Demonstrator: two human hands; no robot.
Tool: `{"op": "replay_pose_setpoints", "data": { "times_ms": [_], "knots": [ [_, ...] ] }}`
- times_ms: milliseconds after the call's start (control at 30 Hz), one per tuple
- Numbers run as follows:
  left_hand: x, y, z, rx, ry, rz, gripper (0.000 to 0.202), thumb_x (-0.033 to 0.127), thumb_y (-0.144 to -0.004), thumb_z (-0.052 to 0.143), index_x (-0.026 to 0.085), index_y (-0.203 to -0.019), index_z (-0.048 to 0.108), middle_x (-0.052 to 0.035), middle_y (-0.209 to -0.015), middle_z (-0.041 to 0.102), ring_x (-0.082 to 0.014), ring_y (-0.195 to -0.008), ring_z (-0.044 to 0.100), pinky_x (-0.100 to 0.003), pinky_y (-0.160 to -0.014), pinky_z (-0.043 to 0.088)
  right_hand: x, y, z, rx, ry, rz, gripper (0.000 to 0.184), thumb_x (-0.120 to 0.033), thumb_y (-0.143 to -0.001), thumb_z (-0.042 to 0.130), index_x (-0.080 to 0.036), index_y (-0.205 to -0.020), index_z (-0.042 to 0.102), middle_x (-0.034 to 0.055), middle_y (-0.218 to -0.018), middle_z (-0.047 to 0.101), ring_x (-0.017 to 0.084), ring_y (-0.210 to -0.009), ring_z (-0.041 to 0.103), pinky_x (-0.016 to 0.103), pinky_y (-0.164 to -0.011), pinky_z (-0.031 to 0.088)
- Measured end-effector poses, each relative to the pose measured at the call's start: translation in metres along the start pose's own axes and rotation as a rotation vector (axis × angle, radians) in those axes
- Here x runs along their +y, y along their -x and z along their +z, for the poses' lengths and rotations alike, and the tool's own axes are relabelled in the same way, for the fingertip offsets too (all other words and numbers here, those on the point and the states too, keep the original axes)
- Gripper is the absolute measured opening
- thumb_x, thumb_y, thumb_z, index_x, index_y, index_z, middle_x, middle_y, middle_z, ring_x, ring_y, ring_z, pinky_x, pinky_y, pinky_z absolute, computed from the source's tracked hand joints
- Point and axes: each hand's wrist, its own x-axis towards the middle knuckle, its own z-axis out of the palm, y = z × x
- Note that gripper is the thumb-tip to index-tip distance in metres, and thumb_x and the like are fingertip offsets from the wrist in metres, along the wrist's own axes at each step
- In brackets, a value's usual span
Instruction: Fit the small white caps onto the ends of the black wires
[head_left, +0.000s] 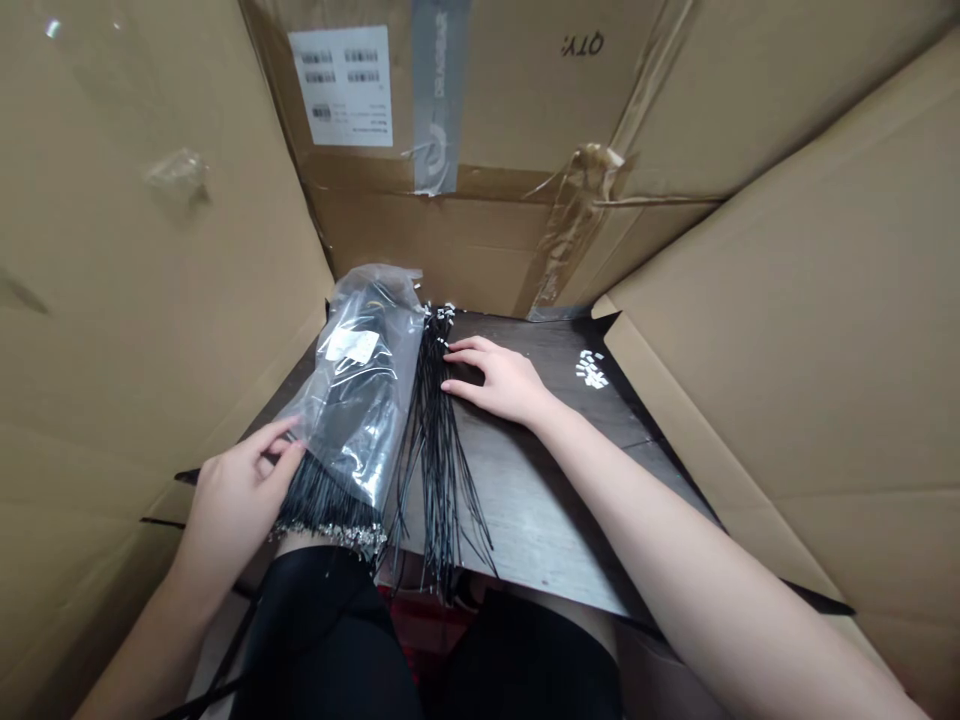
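- cardboard walls (825, 300) boxed in my tabletop (540, 500);
- left hand (240, 490) pinched a clear bag (360, 400);
- right hand (499, 380), fingers parted, touched black wires (435, 420) beside it;
- wires seemed light, floppy, best gripped near the white ends (442, 313)

From where I stand: cardboard on three sides. Left panel (172, 330) fills frame left; right panel (832, 350), frame right. Back panel (465, 235), top centre, bears white label (349, 130), grey tape (439, 100), brown tape (559, 245), inverted "QTY:". Dark wood-grain desk (532, 510) below, pale sheen near lower edge.
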Motion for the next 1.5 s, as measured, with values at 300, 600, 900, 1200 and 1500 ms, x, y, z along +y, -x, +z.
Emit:
{"op": "replay_pose_setpoints", "data": {
  "times_ms": [300, 600, 900, 1200, 1500],
  "knots": [
    [0.015, -0.020, 0.000, -0.037, -0.064, -0.064, 0.039, 0.055, -0.073, 0.061, 0.021, -0.081, 0.078, -0.0002, -0.061, 0.066, -0.0204, -0.067, 0.061, -0.028, -0.062, 0.039, -0.002, 0.001, 0.002, 0.005, 0.013, 0.020, 0.037, -0.048, -0.087, 0.063, -0.029, -0.118, 0.069, 0.0022, -0.136, 0.061, 0.027, -0.118, 0.062, 0.044, -0.099, 0.051],
    [0.016, -0.028, -0.001, -0.054, -0.066, -0.073, 0.038, 0.056, -0.070, 0.064, 0.020, -0.075, 0.076, -0.0039, -0.073, 0.074, -0.0252, -0.076, 0.066, -0.031, -0.067, 0.043, -0.004, 0.002, 0.001, 0.004, 0.015, 0.020, 0.036, -0.046, -0.087, 0.063, -0.028, -0.118, 0.069, 0.0029, -0.136, 0.061, 0.027, -0.118, 0.063, 0.044, -0.098, 0.052],
    [0.009, -0.033, 0.000, -0.068, 0.081, -0.147, 0.038, 0.049, -0.067, 0.064, 0.016, -0.083, 0.075, -0.0066, -0.085, 0.076, -0.0261, -0.083, 0.069, -0.028, -0.067, 0.047, -0.004, 0.001, 0.000, 0.002, 0.000, 0.023, 0.035, -0.046, -0.087, 0.064, -0.029, -0.116, 0.070, 0.0021, -0.135, 0.062, 0.026, -0.117, 0.063, 0.043, -0.098, 0.051],
    [0.006, -0.028, -0.006, -0.134, 0.058, -0.055, 0.038, 0.050, -0.073, 0.058, 0.017, -0.087, 0.072, -0.0073, -0.084, 0.076, -0.0249, -0.083, 0.068, -0.028, -0.071, 0.048, -0.004, 0.002, 0.000, 0.008, 0.001, 0.019, 0.034, -0.046, -0.087, 0.064, -0.029, -0.116, 0.069, 0.0028, -0.134, 0.062, 0.026, -0.118, 0.062, 0.043, -0.099, 0.051],
    [-0.026, -0.002, -0.029, -0.332, 0.241, -0.128, 0.040, 0.056, -0.068, 0.071, 0.018, -0.080, 0.072, -0.0049, -0.073, 0.070, -0.0167, -0.064, 0.062, -0.022, -0.053, 0.047, -0.002, 0.001, 0.003, 0.017, 0.010, 0.001, 0.036, -0.047, -0.087, 0.063, -0.029, -0.119, 0.069, 0.0042, -0.134, 0.062, 0.026, -0.118, 0.062, 0.045, -0.099, 0.052]
  ]
}}
